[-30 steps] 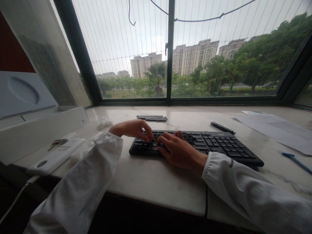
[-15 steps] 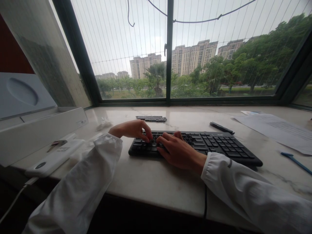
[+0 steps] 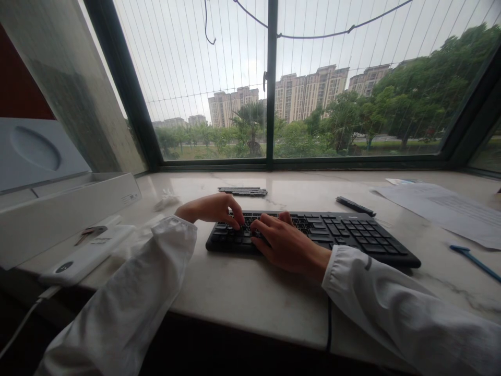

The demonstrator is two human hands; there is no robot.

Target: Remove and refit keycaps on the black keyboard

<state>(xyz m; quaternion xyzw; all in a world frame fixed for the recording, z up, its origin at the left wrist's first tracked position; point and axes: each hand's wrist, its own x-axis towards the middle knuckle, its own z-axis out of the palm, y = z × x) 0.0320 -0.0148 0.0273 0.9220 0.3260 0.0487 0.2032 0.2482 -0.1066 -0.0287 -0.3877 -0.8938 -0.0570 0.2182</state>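
Observation:
A black keyboard (image 3: 360, 235) lies on the marble sill, and its middle part shows bare sockets without keycaps. Over its left end bends my left hand (image 3: 215, 208), thumb and fingertips close together and pointing down at the keys. Whatever sits between those fingertips is too small to make out. My right hand (image 3: 287, 245) rests on the keyboard just to the right, fingers bent but apart, touching the keys beside the left fingertips. Behind the keyboard, loose dark keycaps (image 3: 242, 191) lie in rows.
A white box (image 3: 70, 209) stands at left, near a white power bank (image 3: 84, 256) with a key (image 3: 90, 234) on top. To the right are a dark stick-like object (image 3: 355, 206), paper sheets (image 3: 450, 209) and a blue tool (image 3: 475, 261). A cable (image 3: 329, 324) hangs over the front edge.
Both hands keep nearly the same pose on the keyboard. Only a very slight shift of the whole view shows.

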